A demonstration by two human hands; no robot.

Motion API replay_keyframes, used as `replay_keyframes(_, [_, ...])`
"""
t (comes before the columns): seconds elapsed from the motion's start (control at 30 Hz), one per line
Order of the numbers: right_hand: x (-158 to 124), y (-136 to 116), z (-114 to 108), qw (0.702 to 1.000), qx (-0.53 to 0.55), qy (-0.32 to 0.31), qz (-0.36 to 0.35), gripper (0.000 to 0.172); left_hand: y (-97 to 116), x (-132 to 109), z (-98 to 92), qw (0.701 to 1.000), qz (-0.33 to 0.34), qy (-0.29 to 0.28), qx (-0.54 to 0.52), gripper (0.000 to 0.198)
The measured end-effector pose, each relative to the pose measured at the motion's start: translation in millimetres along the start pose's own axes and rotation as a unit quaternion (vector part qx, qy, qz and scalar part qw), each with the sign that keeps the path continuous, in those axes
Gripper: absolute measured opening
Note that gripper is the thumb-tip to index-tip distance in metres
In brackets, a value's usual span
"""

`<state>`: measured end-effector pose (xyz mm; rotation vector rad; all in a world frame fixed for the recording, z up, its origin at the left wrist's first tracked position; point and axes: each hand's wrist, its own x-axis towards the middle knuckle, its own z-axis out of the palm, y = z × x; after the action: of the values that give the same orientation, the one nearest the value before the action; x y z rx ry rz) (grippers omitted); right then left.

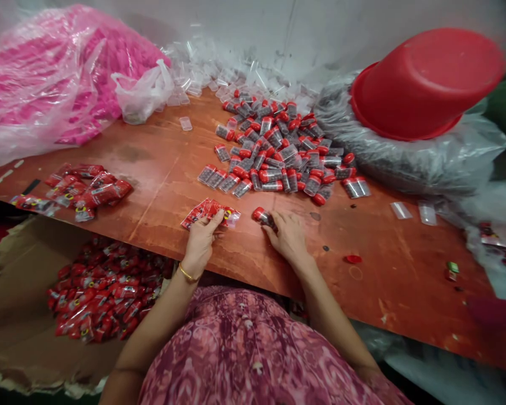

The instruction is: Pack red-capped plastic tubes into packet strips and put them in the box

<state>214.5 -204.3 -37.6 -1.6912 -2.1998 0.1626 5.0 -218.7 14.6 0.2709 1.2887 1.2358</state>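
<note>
My left hand (201,243) pinches several flat red printed packets (200,212) between thumb and fingers, fanned out just above the table's front part. To its right, my right hand (290,236) is closed around a small clear container (262,216) with a red cap and dark contents; the cap points left, toward the packets. Beyond both hands lies a large heap of similar red-capped containers (274,149), with a short row of them (223,180) at its near left edge.
Filled red packets (95,191) lie at the table's left, and a cardboard box (17,315) below holds many more. A pink-filled plastic bag (67,73) stands back left. A red bucket (421,84) rests upside down on a plastic sack (417,160). A loose red cap (353,259) lies at right.
</note>
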Motion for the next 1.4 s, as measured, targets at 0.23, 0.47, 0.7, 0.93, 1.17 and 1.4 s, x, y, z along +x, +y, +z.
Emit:
replay_keyframes(0.23, [-8,-19,-11,0.957,0.288,0.016,0.045,0.028,-1,-1,-1.6,0.998,-0.045,-0.032,0.006,0.034])
replay_keyframes(0.47, [-23,-51,-48,0.865,0.490,-0.087,0.063,0.024,-4,-2,-2.1,0.994,-0.039,-0.074,0.070,0.037])
replay_keyframes(0.7, [-15,-50,-41,0.866,0.485,-0.109,0.061,0.023,-3,-1,-6.5,0.985,0.020,-0.091,0.147,0.035])
replay_keyframes(0.93, [-16,-57,-33,0.850,0.509,-0.094,0.095,0.026,-3,-1,-6.0,0.984,0.033,-0.126,0.119,0.033])
replay_keyframes(1.17, [-18,-67,-15,0.839,0.533,-0.043,0.099,0.026,-17,-4,-0.2,0.990,0.047,-0.121,0.061,0.033])
replay_keyframes(1.4, [-16,-83,5,0.824,0.550,-0.024,0.132,0.031,-21,-7,2.9,0.995,0.048,-0.082,-0.003,0.035])
